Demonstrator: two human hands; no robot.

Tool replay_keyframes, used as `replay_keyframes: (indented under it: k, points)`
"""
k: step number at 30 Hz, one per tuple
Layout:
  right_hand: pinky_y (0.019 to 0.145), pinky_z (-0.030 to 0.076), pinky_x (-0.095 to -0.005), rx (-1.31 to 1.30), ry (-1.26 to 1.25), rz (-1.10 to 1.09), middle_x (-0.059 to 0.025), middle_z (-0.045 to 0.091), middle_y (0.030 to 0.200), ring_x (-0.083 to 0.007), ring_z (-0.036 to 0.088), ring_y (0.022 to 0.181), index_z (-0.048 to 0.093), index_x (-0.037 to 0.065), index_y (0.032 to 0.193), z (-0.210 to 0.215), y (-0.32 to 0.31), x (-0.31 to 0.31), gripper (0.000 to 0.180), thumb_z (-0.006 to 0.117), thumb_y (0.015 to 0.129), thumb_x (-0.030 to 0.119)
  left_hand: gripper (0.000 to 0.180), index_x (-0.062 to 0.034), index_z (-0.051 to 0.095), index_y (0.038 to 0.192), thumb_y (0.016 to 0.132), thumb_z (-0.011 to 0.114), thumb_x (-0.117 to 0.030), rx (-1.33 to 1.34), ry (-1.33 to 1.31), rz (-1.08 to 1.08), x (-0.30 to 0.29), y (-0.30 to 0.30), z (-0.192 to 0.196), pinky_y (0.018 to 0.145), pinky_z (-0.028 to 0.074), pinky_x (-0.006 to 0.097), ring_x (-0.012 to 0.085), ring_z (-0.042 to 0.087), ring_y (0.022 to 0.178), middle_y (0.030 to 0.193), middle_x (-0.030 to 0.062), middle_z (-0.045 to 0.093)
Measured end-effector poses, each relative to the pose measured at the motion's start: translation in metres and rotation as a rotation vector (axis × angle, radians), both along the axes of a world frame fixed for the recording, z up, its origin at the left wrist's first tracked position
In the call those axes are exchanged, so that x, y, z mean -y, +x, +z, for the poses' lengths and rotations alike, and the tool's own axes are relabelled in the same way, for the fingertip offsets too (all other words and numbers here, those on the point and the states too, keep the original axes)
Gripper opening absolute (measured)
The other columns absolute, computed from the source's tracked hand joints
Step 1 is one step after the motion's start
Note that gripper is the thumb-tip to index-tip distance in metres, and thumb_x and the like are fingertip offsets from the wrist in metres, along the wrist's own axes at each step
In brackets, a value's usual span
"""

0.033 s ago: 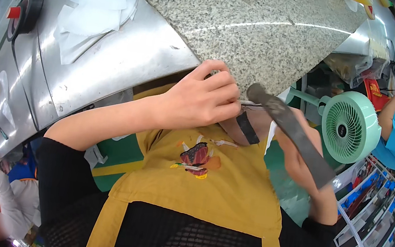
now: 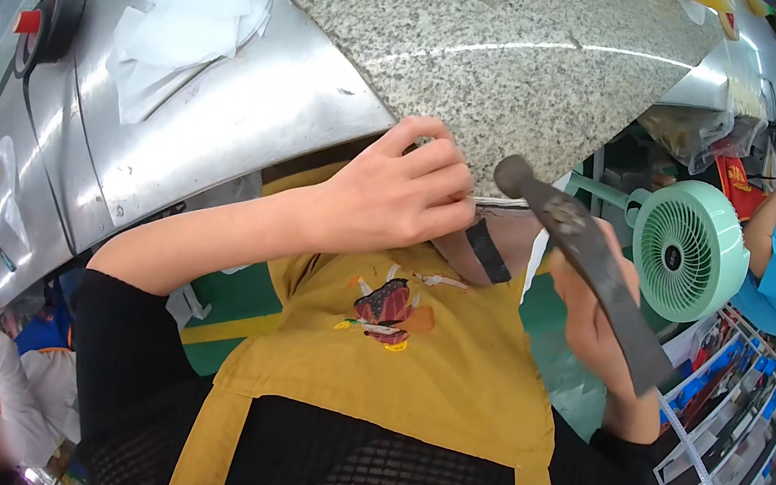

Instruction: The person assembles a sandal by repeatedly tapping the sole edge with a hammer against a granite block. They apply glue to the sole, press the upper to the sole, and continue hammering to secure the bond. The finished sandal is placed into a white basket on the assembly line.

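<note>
The brown piece (image 2: 514,230), with a black strip (image 2: 487,252), spans from the near, 6 o'clock edge of the counter's (image 2: 279,103) slab (image 2: 492,69) to the apron (image 2: 388,382). At the piece's 9 o'clock side, the left hand's (image 2: 406,186) grip is curled and narrow; I cannot tell what its hidden fingertips hold. The right hand's (image 2: 576,319) grip is wrapped around the hammer (image 2: 594,262), whose rounded end points between 10 and 11 o'clock. For good work, I would keep the left fingertips at 9 o'clock, clear of that end, steady the piece against the stone, and tap squarely with light, even strokes.
</note>
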State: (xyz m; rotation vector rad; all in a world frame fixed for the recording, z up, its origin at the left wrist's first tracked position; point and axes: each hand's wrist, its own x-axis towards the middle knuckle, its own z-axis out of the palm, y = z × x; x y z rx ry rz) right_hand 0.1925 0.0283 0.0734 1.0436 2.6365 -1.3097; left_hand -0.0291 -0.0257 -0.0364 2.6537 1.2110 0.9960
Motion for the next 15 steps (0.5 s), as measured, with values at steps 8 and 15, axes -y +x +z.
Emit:
replay_keyframes:
  k: [8, 15]
  points:
    - [0.065, 0.049, -0.0353, -0.020, -0.144, -0.036, -0.0158, 0.060, 0.089, -0.0311, 0.061, 0.073, 0.047, 0.003, 0.120, -0.019, 0.008, -0.001, 0.038, 0.055, 0.083, 0.007, 0.017, -0.0103, 0.059, 0.085, 0.071, 0.068, -0.014, 0.001, -0.251, 0.123, 0.000, 0.005, 0.013, 0.086, 0.039, 0.037, 0.0222, 0.050, 0.090, 0.083, 0.0023, 0.053]
    - [0.061, 0.044, -0.0285, -0.123, -0.263, -0.366, -0.0059, 0.056, 0.073, -0.0134, 0.050, 0.064, 0.051, -0.002, 0.117, -0.020, 0.039, -0.007, 0.026, 0.047, 0.096, 0.013, 0.013, -0.0068, 0.058, 0.087, 0.076, 0.065, -0.011, 0.073, -0.624, -0.005, -0.013, 0.013, 0.037, 0.078, 0.043, 0.035, 0.0236, 0.055, 0.082, 0.078, 0.0058, 0.054]
